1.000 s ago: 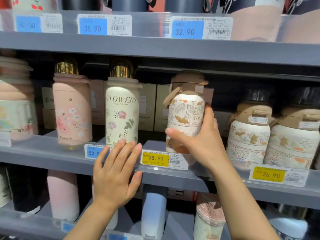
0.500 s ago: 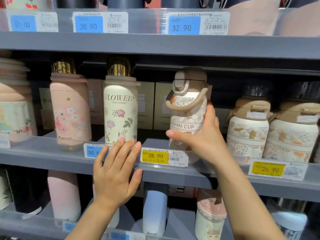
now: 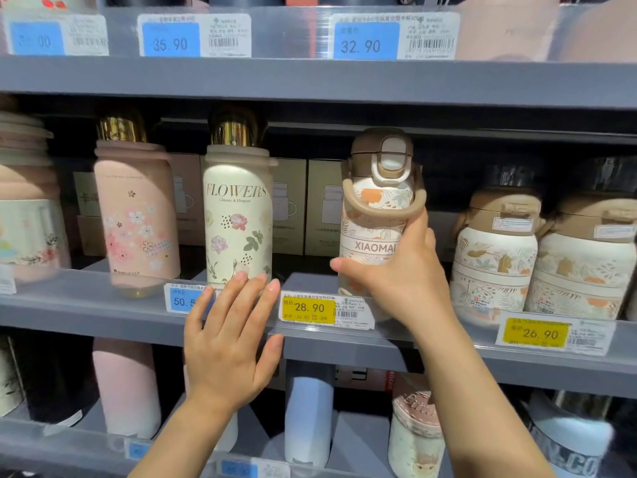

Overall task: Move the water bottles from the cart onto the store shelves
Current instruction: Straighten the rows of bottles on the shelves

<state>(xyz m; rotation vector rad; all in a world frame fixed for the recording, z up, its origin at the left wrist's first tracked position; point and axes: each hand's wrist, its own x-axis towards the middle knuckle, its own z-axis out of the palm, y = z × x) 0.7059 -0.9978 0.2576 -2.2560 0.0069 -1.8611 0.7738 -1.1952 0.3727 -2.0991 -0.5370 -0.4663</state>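
Note:
My right hand (image 3: 405, 274) grips a white leaf-patterned bottle (image 3: 375, 215) with a brown lid and strap, marked XIAOMAI, standing upright on the middle shelf (image 3: 86, 315) above the yellow 28.90 tag (image 3: 308, 310). The bottle's front label faces me. My left hand (image 3: 229, 336) is flat and spread in front of the shelf edge, below the cream FLOWERS bottle (image 3: 238, 219), holding nothing. The cart is out of view.
A pink floral bottle (image 3: 136, 215) stands left of the FLOWERS bottle. Two matching leaf-patterned bottles (image 3: 496, 257) sit right of my right hand. Boxes (image 3: 289, 205) line the shelf back. More bottles fill the lower shelf (image 3: 362, 439) and the upper shelf (image 3: 310, 81).
My right hand has turned the leaf-patterned bottle on the shelf, so its lid clasp and XIAOMAI label now face front. My left hand has stayed in place.

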